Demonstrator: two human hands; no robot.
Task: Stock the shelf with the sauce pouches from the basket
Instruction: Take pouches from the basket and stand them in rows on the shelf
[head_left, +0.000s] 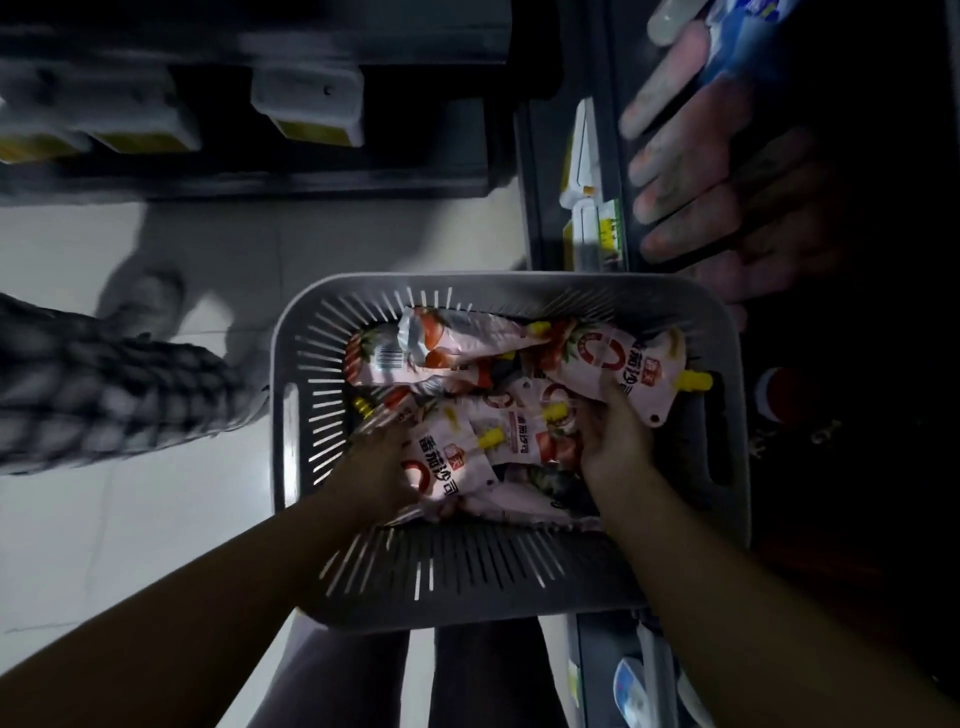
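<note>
Head view, the only one. Found the basket (467, 577) sitting above the legs (353, 680) and hard against the shelf (535, 218) on the right, probably parked there to free both hands and shorten the reach. Could not see what actually bore it. Spotted no pouches on the shelf, inside too dark to read. Found all sauce pouches (431, 353) in view piled loose in the basket, overlapping, yellow spouts pointing every way. Saw the left hand (376, 467) down in the near left part, fingers curled round the edge of the front pouch (452, 467), thumb seemingly on its printed face. Saw the right hand (615, 441) further in, fingers and thumb clamped on the lower edge of the back pouch (644, 364), with its spout (696, 382) toward the right wall. Judged one pouch per hand as a way to halve the trips, with the edge grip likely chosen against sag and slip of a soft body. Judged the task early, going by a well-filled basket. Noted another person's hand (696, 171), blurred, fingers spread, up at the shelf beside a blue pack (748, 52). Also noted checked cloth (104, 405) and a shoe (145, 306) over the floor (104, 519) on the left. Flagged a possible clash with that hand at the shelf.
</note>
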